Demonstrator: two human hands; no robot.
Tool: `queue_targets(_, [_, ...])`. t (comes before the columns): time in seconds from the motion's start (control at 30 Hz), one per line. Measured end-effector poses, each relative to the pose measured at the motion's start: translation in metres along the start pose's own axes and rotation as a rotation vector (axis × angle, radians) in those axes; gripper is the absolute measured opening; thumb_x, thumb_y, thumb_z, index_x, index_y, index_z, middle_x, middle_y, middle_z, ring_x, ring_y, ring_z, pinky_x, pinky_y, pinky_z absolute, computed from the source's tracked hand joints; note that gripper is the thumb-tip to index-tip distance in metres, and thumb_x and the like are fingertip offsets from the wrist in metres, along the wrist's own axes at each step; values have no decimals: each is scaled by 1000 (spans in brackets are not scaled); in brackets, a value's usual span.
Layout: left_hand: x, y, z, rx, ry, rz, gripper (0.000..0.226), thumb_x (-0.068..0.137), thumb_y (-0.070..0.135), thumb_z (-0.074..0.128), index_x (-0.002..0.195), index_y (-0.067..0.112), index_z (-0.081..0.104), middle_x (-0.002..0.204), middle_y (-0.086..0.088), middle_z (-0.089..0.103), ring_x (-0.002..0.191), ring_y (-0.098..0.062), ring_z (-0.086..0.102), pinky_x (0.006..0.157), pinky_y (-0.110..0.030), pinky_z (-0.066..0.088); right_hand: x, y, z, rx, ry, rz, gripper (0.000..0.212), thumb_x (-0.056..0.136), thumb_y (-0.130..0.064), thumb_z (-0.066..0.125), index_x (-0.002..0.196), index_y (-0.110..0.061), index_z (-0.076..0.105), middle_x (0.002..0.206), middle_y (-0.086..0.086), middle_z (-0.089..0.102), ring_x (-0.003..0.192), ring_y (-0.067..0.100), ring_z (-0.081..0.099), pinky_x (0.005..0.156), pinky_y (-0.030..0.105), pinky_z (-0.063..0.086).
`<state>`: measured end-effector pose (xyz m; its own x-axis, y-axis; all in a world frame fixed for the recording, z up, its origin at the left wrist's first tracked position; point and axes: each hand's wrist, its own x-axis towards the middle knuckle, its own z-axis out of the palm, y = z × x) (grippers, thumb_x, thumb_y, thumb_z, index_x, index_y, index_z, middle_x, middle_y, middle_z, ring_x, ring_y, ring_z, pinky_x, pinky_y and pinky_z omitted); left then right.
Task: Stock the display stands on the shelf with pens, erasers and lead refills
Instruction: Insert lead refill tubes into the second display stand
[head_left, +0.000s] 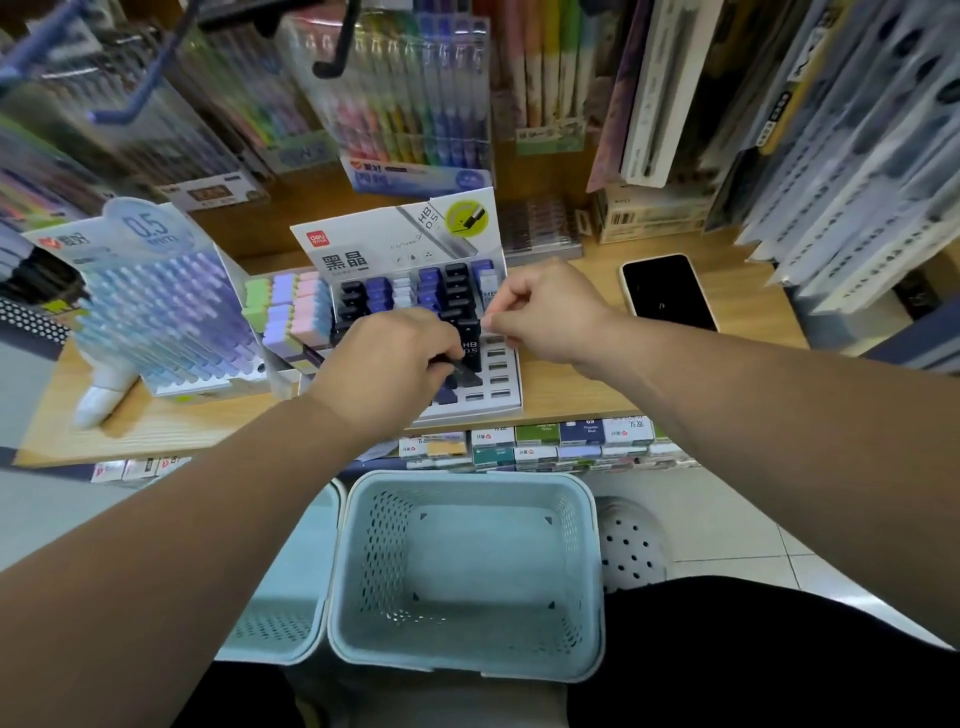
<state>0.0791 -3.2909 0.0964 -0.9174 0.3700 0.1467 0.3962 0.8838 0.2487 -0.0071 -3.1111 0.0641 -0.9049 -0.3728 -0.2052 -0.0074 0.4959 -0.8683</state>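
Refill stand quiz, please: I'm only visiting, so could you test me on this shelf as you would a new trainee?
1. True or false: the phone lies to the left of the refill stand.
2. What does the left hand grip? A. a dark refill case B. a ruler C. a notebook
3. Fill in: the pastel erasers stand to the ____ of the refill stand.

Key: 1 false, since the phone lies to its right; 2 A; 3 left.
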Motion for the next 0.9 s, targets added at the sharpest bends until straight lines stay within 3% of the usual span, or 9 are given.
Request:
queue_targets(0.2, [7, -5, 1, 0, -11, 52, 15, 82, 3, 76, 96, 8, 80, 87, -8, 72, 77, -28, 69, 70, -43, 59, 1, 3, -1, 39, 29, 11, 13, 88, -19, 77, 76, -13, 74, 75, -8, 70, 68, 11, 67, 61, 24, 50])
queue_targets(0.33, [9, -3, 11, 4, 1, 34, 14, 78, 1, 79, 91, 7, 80, 85, -9, 66, 69, -29, 66, 63, -43, 58, 2, 7, -2, 18, 53, 12, 15, 88, -24, 76, 81, -11, 75, 60, -16, 65, 65, 2, 61, 59, 21, 44])
queue_targets(0.47, [16, 2, 14, -28, 34, -28, 31, 77, 12, 82, 108, 15, 75, 86, -6, 68, 78, -29, 66, 73, -46, 58, 1, 3, 0, 62, 24, -44, 12, 87, -15, 76, 76, -11, 74, 67, -9, 66, 58, 3, 60, 59, 22, 48])
queue_targets(0.57, [10, 0, 8, -50, 92, -71, 31, 76, 20, 85, 104, 14, 74, 88, -3, 68, 82, -24, 63, 77, -40, 56, 2, 1, 7, 40, -10, -77, 12, 83, -14, 79, 73, -12, 74, 63, -7, 66, 55, 6, 59, 59, 26, 51])
queue_targets(0.67, [-8, -15, -1, -81, 232, -200, 24, 82, 20, 81, 103, 12, 73, 82, 8, 54, 77, -12, 49, 76, -26, 45, 5, 1, 14, 0, -11, -78, 16, 82, -19, 83, 72, -11, 74, 59, -11, 64, 56, 4, 59, 64, 28, 55])
queue_targets(0.73, [-27, -29, -6, -84, 304, -359, 21, 86, 20, 76, 106, 13, 72, 82, 11, 47, 75, -9, 45, 77, -25, 42, 6, 1, 18, -36, 11, -81, 17, 85, -20, 81, 74, -9, 74, 64, -8, 67, 61, 7, 61, 72, 35, 60])
queue_targets(0.8, [-45, -38, -5, -103, 330, -513, 22, 89, 23, 74, 108, 15, 69, 90, 5, 55, 71, -13, 51, 75, -28, 45, 5, 5, 16, -39, 84, -74, 20, 87, -24, 77, 74, -9, 72, 64, -5, 65, 63, 11, 62, 76, 40, 60])
queue_targets(0.9, [-72, -47, 3, -203, 366, -689, 22, 89, 28, 72, 109, 19, 67, 95, 0, 65, 68, -10, 56, 73, -26, 46, 4, 8, 15, 14, 98, -67, 30, 85, -38, 78, 76, -11, 68, 60, -4, 55, 61, 16, 57, 73, 37, 57])
